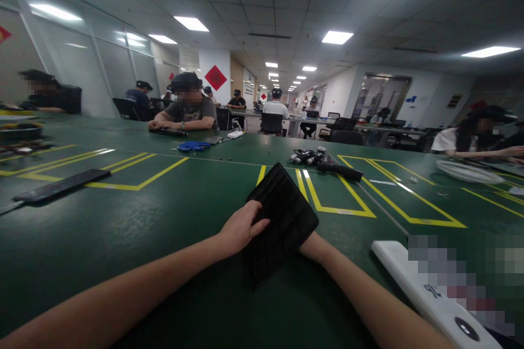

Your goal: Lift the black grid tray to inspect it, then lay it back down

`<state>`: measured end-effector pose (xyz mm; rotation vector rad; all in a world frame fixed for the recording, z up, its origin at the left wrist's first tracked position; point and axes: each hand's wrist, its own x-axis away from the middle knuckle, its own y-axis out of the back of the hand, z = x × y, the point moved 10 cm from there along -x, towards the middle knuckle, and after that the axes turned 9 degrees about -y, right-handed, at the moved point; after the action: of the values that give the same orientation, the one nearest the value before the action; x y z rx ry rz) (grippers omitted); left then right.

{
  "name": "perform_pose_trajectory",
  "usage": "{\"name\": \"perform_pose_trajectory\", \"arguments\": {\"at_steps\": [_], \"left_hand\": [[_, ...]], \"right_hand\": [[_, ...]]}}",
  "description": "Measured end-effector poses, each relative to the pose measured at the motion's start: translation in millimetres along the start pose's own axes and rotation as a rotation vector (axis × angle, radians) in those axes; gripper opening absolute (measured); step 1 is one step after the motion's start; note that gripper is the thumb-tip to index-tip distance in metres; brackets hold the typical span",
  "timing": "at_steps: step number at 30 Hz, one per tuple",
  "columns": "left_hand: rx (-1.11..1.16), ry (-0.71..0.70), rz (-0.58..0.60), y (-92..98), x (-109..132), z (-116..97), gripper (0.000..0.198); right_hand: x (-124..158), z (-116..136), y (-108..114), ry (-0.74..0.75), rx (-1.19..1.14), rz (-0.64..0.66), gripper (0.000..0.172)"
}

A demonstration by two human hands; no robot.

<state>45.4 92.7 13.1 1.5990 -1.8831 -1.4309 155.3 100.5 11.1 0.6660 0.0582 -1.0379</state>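
A flat black rectangular thing (282, 218), its face marked with a quilt-like grid, is tilted above the green table in front of me; its exact kind is hard to make out. My left hand (245, 226) is closed on its left edge, with the thumb and a finger over the near face. From the right, my right hand (313, 246) reaches behind its lower right side, where the fingers are hidden.
Yellow tape outlines (344, 211) mark the green table (164, 262). Beyond my hands lie a black cylindrical item (344, 170) and cables (305, 156). A dark phone-like slab (65, 184) lies left, a white device (434, 289) right. A person (192, 109) sits across the table.
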Motion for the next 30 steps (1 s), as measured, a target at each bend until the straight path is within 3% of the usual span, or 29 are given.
{"name": "perform_pose_trajectory", "arguments": {"at_steps": [4,9,11,14,20,30], "left_hand": [[0.125,0.058,0.023,7.2,-4,7,0.035],[0.689,0.477,-0.171,23.6,5,48,0.013],[0.846,0.543,-0.213,24.4,9,53,0.014],[0.875,0.5,-0.128,19.0,10,46,0.006],[0.779,0.352,0.058,0.3,9,27,0.023],[0.724,0.263,0.038,1.7,7,16,0.022]], "right_hand": [[0,2,-5,0.014,0.148,-0.022,0.047],[0,4,-8,0.024,0.292,-0.023,0.047],[0,5,-10,0.014,0.319,0.007,0.048],[1,11,-9,0.037,0.284,0.008,0.046],[0,17,-9,0.055,0.16,0.015,0.037],[-1,10,-13,0.063,0.117,0.016,0.037]]}}
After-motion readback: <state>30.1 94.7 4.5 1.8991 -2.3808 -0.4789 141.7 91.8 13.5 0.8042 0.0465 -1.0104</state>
